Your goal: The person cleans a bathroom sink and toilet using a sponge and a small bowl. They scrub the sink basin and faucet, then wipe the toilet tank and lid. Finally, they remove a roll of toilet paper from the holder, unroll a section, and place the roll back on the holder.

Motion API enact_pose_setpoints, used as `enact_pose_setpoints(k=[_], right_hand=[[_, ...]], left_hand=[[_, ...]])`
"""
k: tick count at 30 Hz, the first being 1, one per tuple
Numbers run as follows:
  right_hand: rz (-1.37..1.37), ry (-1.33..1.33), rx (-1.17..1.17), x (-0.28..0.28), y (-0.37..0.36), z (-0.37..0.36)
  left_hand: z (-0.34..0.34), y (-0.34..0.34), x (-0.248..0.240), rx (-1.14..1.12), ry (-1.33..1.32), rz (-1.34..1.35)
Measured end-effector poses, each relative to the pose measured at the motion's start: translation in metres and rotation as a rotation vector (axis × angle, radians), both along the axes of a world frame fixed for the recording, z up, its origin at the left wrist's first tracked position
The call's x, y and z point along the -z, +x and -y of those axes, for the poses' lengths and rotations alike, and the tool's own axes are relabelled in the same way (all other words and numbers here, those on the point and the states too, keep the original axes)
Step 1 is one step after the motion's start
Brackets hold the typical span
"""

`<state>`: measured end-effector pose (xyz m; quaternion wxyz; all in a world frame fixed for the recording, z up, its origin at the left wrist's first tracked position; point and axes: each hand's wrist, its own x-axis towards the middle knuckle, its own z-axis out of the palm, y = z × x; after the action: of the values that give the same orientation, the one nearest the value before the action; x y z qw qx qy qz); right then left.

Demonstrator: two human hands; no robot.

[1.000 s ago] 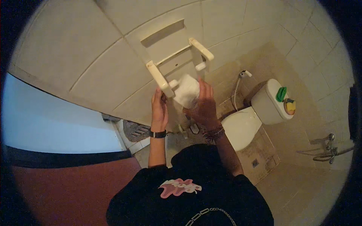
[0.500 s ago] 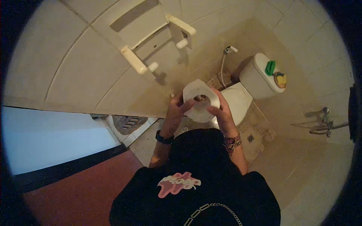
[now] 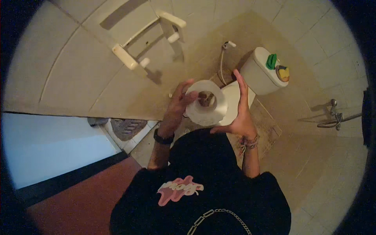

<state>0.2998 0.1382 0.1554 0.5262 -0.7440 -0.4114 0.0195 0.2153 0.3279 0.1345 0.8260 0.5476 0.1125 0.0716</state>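
A white toilet paper roll (image 3: 214, 110) is held up in front of my chest, its cardboard core facing me. My left hand (image 3: 182, 102) grips the roll from the left, the thumb at the core's opening and the fingers around the outer side. To the right of the roll, my right hand (image 3: 242, 117) is spread wide, fingers stretched upward and thumb reaching left below the roll. A gap shows between its fingers and the paper. On the wall beyond my left hand is a cream toilet paper holder (image 3: 124, 58), its two arms bearing short white pegs with no roll between them.
A white toilet (image 3: 231, 96) with its tank (image 3: 252, 74) stands ahead on the right. Green (image 3: 271, 61) and yellow (image 3: 284, 73) objects lie on the tank lid. A spray hose (image 3: 222, 64) hangs behind, and a tap (image 3: 335, 117) is on the right wall.
My right hand has let go of the roll and opened out to the right. The left hand still holds the roll. The view has shifted slightly.
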Motion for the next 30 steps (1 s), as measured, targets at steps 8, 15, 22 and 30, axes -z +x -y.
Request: enact_pose_setpoints(k=[8,15,22,30], right_hand=[[-0.245,0.285,-0.167,0.009,0.009,0.018],[-0.247,0.280,0.042,0.011,0.004,0.020],[-0.228,0.188,0.048,0.011,-0.008,0.010],[-0.434,0.639,0.438,0.028,0.001,0.005]], left_hand=[[0.018,0.016,-0.003,0.105,0.059,0.158],[0.048,0.041,-0.029,0.185,0.684,0.543],[0.037,0.040,-0.022,0.147,0.745,0.590],[0.004,-0.016,0.012,-0.033,0.040,0.103]])
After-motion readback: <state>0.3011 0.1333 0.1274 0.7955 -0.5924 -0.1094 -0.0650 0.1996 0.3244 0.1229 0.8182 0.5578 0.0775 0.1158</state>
